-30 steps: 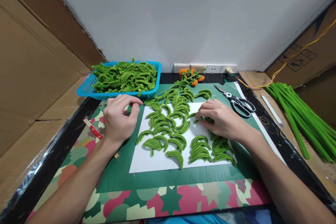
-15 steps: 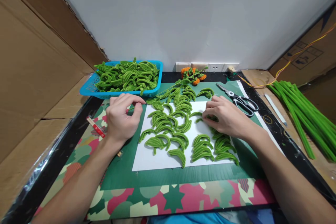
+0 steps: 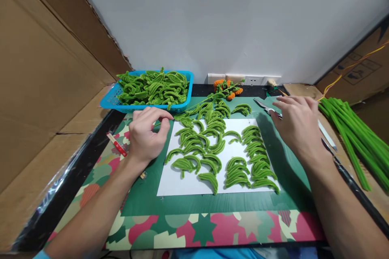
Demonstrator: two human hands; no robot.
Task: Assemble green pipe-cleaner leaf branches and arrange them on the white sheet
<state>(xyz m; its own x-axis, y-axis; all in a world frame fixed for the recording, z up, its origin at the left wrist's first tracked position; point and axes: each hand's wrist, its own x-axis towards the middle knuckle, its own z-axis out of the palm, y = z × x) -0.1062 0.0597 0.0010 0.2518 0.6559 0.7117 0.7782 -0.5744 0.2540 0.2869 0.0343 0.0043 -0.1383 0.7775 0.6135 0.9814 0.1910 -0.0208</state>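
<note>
My left hand [image 3: 148,131] is closed in a pinch at the left edge of the white sheet [image 3: 179,184]. Between its thumb and fingers runs the thin green stem [image 3: 194,107] of a fuzzy decorative branch, whose far end carries small orange pumpkin-like balls [image 3: 231,96]. Hovering at the right, my right hand [image 3: 299,123] is open and holds nothing. Beneath its fingers lie the scissors [image 3: 263,106], their handles hidden by the hand. Fuzzy green curved leaves [image 3: 237,174] lie in rows and loose clusters on the sheet.
A blue basket [image 3: 105,103] heaped with similar green leaves stands at the back left. Green fuzzy sticks [image 3: 349,129] lie at the right, near a white pen-like tool [image 3: 326,135]. Wrapped chopsticks [image 3: 117,144] rest at the left. Cardboard [image 3: 45,48] and a wall with sockets [image 3: 254,81] border the table.
My right hand has left the leaves on the sheet, opened, and moved right and up over the scissors. My left hand keeps its pinch on the stem. The view has shifted slightly.
</note>
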